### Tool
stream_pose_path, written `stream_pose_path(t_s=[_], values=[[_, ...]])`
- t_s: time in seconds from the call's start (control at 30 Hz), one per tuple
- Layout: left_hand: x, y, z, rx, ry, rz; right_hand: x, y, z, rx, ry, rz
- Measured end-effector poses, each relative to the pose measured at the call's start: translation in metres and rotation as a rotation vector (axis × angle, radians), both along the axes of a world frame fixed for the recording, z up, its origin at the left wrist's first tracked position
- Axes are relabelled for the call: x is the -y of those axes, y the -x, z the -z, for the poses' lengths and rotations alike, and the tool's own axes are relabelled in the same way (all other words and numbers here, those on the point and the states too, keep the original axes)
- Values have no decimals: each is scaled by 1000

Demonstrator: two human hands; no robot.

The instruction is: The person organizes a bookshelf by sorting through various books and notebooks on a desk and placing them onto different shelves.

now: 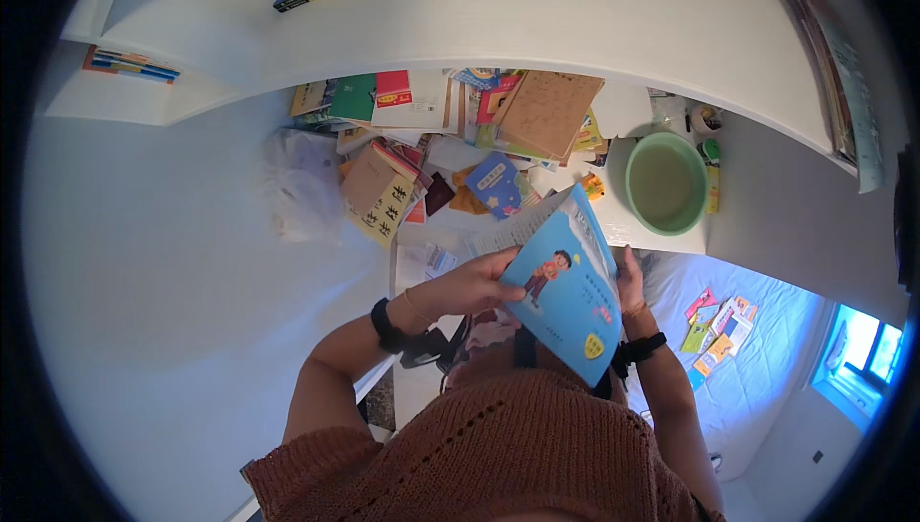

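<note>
Between my two hands is a thin blue booklet (565, 292) with a cartoon child on its cover, tilted and partly spread so that a printed inner page shows behind it. My left hand (484, 282) grips its left edge, with the thumb on the cover. On the other side my right hand (629, 282) holds the right edge, its fingers partly hidden behind the booklet. Beyond the booklet, a blue-violet book (498, 184) lies on the cluttered desk. A yellow booklet (385, 212) with large black characters rests farther left.
A green basin (666, 184) stands at the desk's right. Piles of books and a brown folder (551, 112) cover the back, under a white shelf (537, 28). A clear plastic bag (305, 182) sits at left. More booklets (719, 335) lie on the bed (767, 369) at right.
</note>
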State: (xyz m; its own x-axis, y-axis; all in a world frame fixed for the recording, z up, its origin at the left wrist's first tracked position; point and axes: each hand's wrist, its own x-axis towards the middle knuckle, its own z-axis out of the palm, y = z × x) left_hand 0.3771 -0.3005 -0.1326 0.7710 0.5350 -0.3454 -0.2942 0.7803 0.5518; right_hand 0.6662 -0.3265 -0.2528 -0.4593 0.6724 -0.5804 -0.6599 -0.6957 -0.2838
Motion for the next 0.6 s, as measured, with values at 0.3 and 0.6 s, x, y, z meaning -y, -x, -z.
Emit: stream_pose_path(t_s=[0.3,0.6], values=[[-15,5,91,-601,-279,-21,102,-107,-9,326,224,174],[-65,133,202,-891,192,-579,264,-308,-18,2247,418,-374]])
